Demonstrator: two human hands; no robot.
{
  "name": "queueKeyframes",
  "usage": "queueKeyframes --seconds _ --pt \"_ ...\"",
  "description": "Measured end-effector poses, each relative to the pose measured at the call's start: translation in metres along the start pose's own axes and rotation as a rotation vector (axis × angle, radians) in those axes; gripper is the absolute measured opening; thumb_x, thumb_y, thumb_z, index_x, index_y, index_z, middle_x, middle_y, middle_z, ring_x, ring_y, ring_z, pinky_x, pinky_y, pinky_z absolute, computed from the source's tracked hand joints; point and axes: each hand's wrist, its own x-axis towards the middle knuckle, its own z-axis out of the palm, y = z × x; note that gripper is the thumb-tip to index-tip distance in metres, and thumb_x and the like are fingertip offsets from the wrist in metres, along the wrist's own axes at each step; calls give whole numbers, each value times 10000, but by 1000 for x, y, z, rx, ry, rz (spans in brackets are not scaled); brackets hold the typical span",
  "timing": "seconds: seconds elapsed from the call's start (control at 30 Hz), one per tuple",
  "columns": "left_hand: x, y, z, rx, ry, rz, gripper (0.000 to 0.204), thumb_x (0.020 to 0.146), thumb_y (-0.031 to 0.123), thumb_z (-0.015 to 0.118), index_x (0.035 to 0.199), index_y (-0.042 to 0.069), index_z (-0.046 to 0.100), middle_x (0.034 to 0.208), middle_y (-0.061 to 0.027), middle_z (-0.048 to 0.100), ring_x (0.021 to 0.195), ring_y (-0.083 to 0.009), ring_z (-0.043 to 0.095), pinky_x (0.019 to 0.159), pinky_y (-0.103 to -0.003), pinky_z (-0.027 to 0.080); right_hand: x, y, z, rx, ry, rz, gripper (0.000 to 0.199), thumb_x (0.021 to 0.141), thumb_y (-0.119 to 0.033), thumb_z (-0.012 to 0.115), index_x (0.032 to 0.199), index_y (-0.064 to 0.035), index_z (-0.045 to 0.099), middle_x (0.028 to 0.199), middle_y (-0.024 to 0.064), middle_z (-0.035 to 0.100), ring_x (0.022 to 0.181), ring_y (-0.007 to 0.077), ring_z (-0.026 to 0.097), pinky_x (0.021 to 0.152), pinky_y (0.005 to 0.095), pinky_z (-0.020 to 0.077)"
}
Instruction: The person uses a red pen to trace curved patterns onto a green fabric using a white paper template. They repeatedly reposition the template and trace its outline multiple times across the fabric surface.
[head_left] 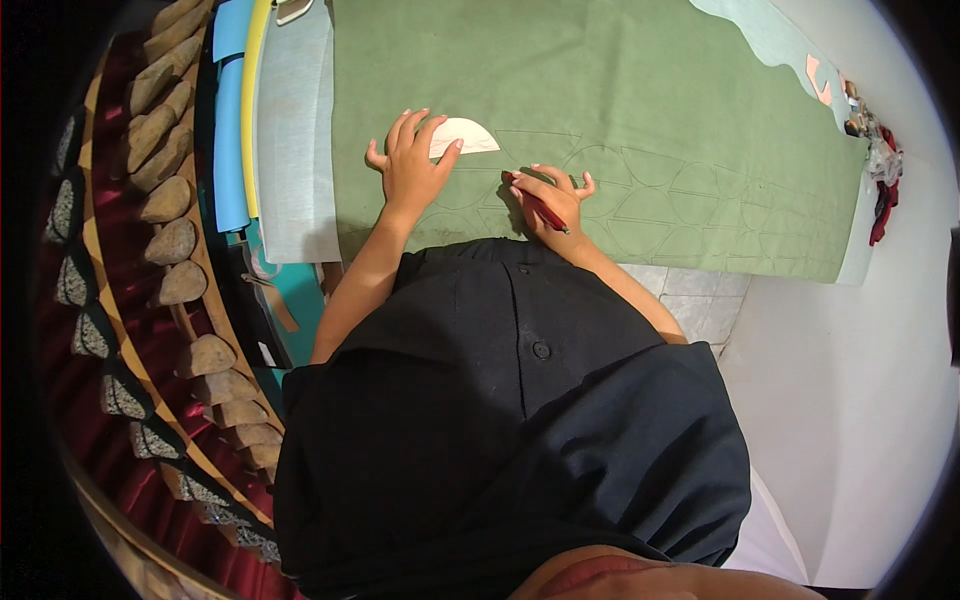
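Green sheet material covers most of the work table, with rows of traced curved outlines running along its near part. On it lies a white half-round paper template, curved edge away from me. My left hand rests with spread fingers over the template's left end, pressing it against the sheet. Just right of the template, my right hand grips a dark red pen. The pen's tip is close to the sheet, near the template's right corner; whether it touches cannot be made out.
Left of the table, racks hold wooden shoe lasts and dark glittery shoes. Rolled blue and yellow sheets lie along the left edge. Pinkish cut pieces and a plastic bag are at the far right. A white wall stands right.
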Motion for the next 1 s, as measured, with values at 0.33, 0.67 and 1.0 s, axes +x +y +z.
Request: queueKeyframes --seconds 0.33,0.67,1.0 --pt "-1 -1 1 -18 8 -2 388 839 428 668 1160 213 650 1329 -7 523 1334 -206 381 1004 -642 137 -1 2 3 -56 13 2 135 792 -164 745 916 -190 700 945 -104 703 979 145 611 985 507 106" --pt "-1 0 1 6 23 -2 371 830 420 672 1149 231 645 1309 2 537 1311 -202 409 1009 -633 150 -1 2 5 -138 55 -34 152 767 -160 755 904 -184 692 911 -106 694 951 154 614 974 506 116" --pt "-2 -2 2 -1 8 -6 386 832 423 674 1163 228 645 1322 -4 528 1330 -206 388 1000 -651 146 -3 1 7 -172 67 19 162 751 -152 767 895 -179 697 874 -103 694 956 157 613 1002 517 96"
